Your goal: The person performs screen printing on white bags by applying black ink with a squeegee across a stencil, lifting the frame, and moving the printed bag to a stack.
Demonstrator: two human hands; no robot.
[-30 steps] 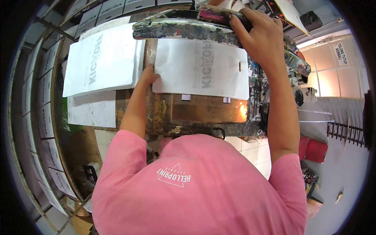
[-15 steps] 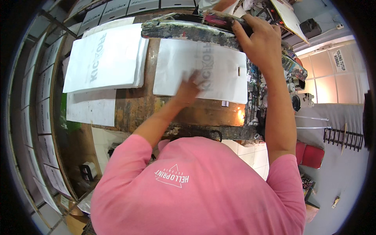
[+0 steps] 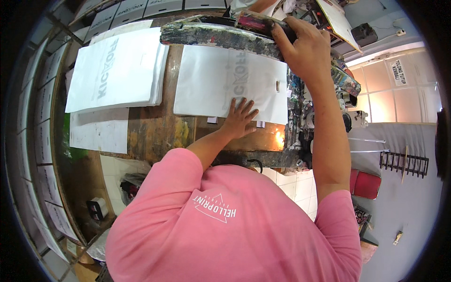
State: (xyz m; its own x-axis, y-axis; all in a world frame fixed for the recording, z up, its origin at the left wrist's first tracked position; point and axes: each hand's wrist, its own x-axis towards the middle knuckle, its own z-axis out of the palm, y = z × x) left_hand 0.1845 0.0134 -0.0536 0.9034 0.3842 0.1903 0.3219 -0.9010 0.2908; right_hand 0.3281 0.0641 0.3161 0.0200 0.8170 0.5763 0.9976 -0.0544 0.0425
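Left hand (image 3: pixel 240 115) spread flat, fingers open, pressing the near edge of a white printed bag (image 3: pixel 221 82) lying on the paint-stained wooden table (image 3: pixel 155 134). Right hand (image 3: pixel 303 44) clenched over the top of the paint-caked screen frame (image 3: pixel 216 34) at the bag's far edge. Stack of white bags (image 3: pixel 117 68) just to the left.

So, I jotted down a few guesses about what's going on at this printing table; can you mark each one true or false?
1. The left hand lies flat on the single white bag. True.
2. The right hand hangs free in the air. False: it grips the paint-crusted screen frame.
3. A stack of printed white bags sits left of the single bag. True.
4. The wooden table is spotless. False: paint stains cover it.
5. The person wears a blue shirt. False: the shirt is pink.
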